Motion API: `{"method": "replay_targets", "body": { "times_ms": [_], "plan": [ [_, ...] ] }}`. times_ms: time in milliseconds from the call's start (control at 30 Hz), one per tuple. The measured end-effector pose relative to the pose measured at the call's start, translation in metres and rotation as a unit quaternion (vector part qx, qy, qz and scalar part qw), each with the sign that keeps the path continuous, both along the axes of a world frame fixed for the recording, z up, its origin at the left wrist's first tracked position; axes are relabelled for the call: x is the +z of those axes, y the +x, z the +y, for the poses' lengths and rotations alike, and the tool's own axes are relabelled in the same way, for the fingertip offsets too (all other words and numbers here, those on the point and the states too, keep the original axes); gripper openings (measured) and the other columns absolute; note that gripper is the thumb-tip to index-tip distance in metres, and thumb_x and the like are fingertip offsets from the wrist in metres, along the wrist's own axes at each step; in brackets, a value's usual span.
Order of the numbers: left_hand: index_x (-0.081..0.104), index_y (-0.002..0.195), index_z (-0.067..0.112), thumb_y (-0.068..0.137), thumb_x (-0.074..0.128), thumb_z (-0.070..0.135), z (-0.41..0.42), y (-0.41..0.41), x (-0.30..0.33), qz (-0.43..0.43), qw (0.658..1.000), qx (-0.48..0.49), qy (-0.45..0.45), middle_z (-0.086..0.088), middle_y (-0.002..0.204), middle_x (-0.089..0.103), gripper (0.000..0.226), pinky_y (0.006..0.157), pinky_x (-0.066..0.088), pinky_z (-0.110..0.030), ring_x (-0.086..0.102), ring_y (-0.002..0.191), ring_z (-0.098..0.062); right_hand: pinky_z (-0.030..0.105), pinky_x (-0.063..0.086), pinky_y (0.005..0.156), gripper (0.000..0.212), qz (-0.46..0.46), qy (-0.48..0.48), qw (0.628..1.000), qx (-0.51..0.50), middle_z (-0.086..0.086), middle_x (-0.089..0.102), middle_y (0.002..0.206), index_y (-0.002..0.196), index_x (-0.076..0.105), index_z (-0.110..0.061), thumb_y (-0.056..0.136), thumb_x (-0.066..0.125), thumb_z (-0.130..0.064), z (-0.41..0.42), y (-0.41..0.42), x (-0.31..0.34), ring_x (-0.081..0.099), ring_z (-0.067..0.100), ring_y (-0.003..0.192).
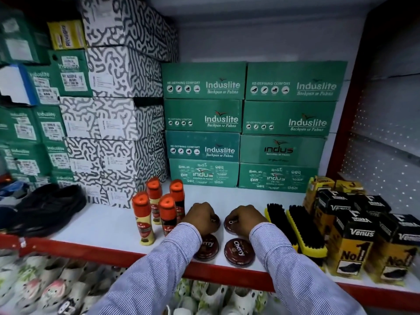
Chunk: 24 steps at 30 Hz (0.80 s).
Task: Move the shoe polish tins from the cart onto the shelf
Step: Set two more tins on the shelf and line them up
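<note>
Each hand covers most of a tin, so only scraps of lettering show. The left hand [202,215] closes over the rear left tin [214,220], the right hand [246,218] over the rear right tin [230,223], lower centre of the frame. Two front tins [238,252], dark red, marked "Cherry", lie flat on the white shelf [102,223]; a sleeve [168,258] hides part of one.

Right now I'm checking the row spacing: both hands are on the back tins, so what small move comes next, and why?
Probably let go and lift both hands clear. The left hand and right hand each cover a back tin that seems to rest flat on the shelf, lined up behind the two front Cherry tins.
</note>
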<state>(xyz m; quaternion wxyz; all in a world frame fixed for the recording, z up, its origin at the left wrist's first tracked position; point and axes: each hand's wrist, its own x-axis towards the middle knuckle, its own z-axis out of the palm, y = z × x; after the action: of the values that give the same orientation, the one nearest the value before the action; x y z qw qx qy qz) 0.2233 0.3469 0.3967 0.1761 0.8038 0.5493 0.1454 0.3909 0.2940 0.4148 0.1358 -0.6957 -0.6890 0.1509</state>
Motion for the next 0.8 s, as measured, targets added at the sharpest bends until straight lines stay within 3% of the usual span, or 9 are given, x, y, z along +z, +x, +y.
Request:
{"method": "replay_targets", "body": {
  "times_ms": [367,567,700,800],
  "plan": [
    [0.079,0.097,0.016,0.066,0.057,0.052,0.003,0.0,-0.004,-0.012,1.0,-0.017,0.017,-0.011,0.096,0.078,0.053,0.082,0.058,-0.033,0.071,0.097,-0.03,0.035,0.058,0.083,0.032,0.022,0.048,0.997,-0.051,0.006,0.078,0.098,0.091,0.08,-0.019,0.072,0.064,-0.04,0.002,-0.003,-0.009,0.07,0.026,0.095],
    [0.08,0.102,0.017,0.076,0.066,0.042,-0.002,-0.002,-0.001,-0.026,0.999,-0.031,0.021,-0.011,0.103,0.079,0.04,0.087,0.057,-0.033,0.07,0.103,-0.03,0.033,0.059,0.08,0.029,0.031,0.053,0.995,-0.074,0.008,0.077,0.097,0.089,0.08,-0.018,0.074,0.063,-0.036,0.001,-0.006,-0.011,0.07,0.027,0.092],
    [0.079,0.107,0.016,0.083,0.07,0.035,-0.009,-0.003,0.003,-0.028,0.998,-0.037,0.037,-0.013,0.11,0.078,0.032,0.09,0.055,-0.032,0.068,0.108,-0.031,0.031,0.057,0.082,0.03,0.027,0.057,0.995,-0.075,0.01,0.076,0.102,0.092,0.078,-0.015,0.079,0.061,-0.035,-0.003,-0.007,-0.01,0.068,0.028,0.099],
    [0.079,0.1,0.011,0.082,0.069,0.034,-0.022,-0.007,0.01,-0.032,0.997,-0.033,0.059,-0.016,0.107,0.077,0.031,0.089,0.056,-0.036,0.068,0.106,-0.034,0.035,0.056,0.086,0.03,0.027,0.07,0.994,-0.074,0.013,0.073,0.107,0.097,0.076,-0.013,0.08,0.061,-0.032,-0.016,-0.009,0.0,0.065,0.032,0.106]
  ]
}}
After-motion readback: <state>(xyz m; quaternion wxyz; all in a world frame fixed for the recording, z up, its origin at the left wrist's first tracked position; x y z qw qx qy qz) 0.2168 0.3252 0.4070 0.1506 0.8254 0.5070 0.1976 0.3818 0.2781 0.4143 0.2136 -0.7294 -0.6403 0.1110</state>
